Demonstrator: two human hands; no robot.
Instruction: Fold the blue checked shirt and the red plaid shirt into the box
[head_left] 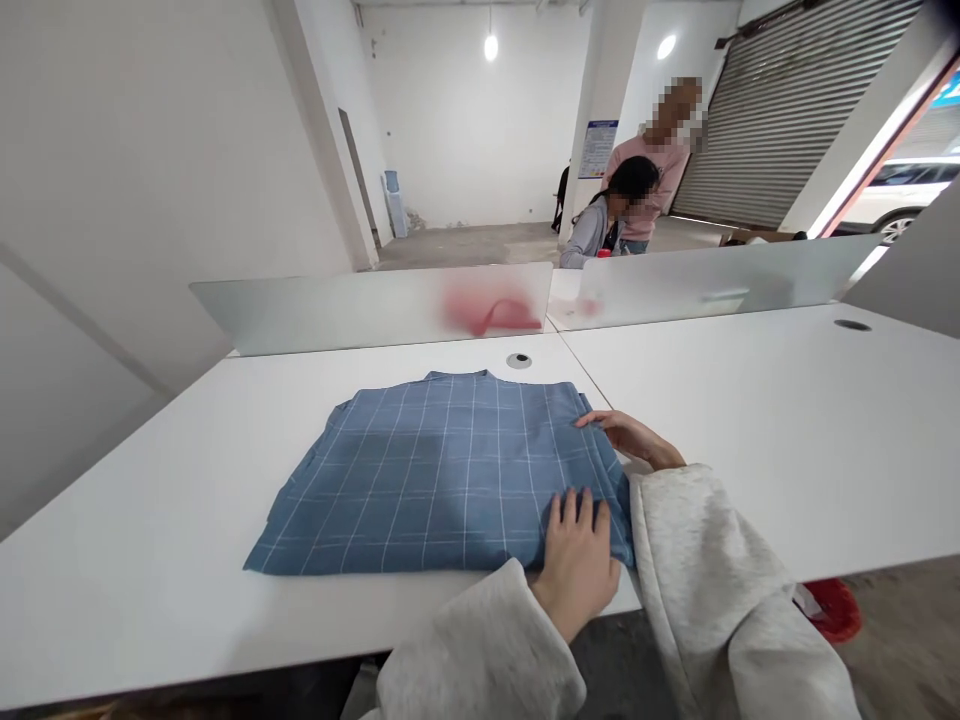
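A blue checked cloth (442,475), folded into a rough rectangle, lies flat on the white table (150,540). My left hand (577,555) rests palm down on its near right corner, fingers stretched flat on the fabric. My right hand (628,436) lies along the cloth's right edge farther back, fingers extended and touching the fold. Both arms are in light grey sleeves. Neither hand grips the cloth.
A frosted divider panel (375,305) stands along the table's back, with something red blurred behind it. A cable hole (518,360) sits just beyond the cloth. Two people are in the background at right. A red bin (836,605) is under the table at right.
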